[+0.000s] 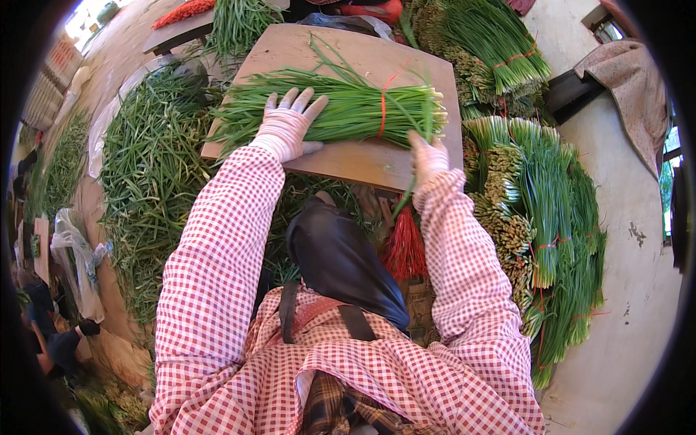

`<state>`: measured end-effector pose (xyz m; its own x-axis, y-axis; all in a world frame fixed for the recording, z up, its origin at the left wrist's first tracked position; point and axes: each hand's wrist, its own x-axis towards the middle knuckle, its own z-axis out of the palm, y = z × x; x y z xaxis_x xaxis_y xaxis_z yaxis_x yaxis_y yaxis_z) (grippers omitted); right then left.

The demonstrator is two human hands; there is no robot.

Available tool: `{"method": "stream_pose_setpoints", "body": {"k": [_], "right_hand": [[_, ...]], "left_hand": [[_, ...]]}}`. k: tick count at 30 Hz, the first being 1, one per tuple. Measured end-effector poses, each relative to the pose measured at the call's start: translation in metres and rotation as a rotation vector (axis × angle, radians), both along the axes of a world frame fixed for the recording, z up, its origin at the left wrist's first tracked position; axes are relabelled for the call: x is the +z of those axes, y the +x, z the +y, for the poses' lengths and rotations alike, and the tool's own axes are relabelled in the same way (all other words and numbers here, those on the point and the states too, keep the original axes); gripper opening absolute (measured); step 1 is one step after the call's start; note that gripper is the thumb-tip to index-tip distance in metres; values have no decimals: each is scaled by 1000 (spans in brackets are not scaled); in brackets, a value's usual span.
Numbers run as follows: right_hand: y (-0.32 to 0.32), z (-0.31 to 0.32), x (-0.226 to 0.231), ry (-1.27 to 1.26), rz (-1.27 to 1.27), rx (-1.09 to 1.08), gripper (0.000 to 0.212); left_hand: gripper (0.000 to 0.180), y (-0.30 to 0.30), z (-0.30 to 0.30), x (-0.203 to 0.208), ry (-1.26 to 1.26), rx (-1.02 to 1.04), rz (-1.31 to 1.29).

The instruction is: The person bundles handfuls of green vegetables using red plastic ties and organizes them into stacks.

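A bundle of long green chive stalks (348, 109) lies crosswise on the brown board (341, 54). An orange-red tie (383, 112) circles it near its pale right end. My left hand (288, 119), in a pale glove, rests on the leafy left part with fingers spread. At the bundle's right end, my right hand (429, 156) is closed around a loose green stalk (402, 201), which hangs below the hand past the board's near edge. The right fingertips are partly hidden against the bundle.
Loose green leaves (156, 152) are heaped left of the board. Tied chive bundles (554, 225) are stacked at the right, with more bundles (493, 40) behind. A hank of red ties (406, 246) hangs under the board's near edge. Another person's dark-gloved hand (88, 328) shows far left.
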<state>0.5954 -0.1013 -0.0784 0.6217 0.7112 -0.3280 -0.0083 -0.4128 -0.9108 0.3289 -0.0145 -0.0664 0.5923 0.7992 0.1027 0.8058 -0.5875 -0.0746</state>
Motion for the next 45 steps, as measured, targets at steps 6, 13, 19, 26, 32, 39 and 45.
{"method": "stream_pose_setpoints", "body": {"k": [6,13,19,26,32,39,45], "right_hand": [[91,-80,81,42,9,-338,71],[168,-29,223,686,-301,-256,38],[-124,121,275,1035,-28,355,30],[-350,78,114,218,-816,1454,93],[-135,130,61,341,-805,1013,30],[63,131,72,-28,-1271,958,68],[23,90,115,-380,-1429,1167,112]], "left_hand": [[79,-116,-14,-12,-25,171,-58],[77,-248,-67,-19,-334,588,-52],[62,-289,-144,-23,-750,620,-264],[51,-284,-205,-79,-826,594,-534],[36,-289,-235,-69,-653,566,-658],[26,-177,-163,7,-60,155,-800],[74,9,-82,30,46,-331,-461]]}}
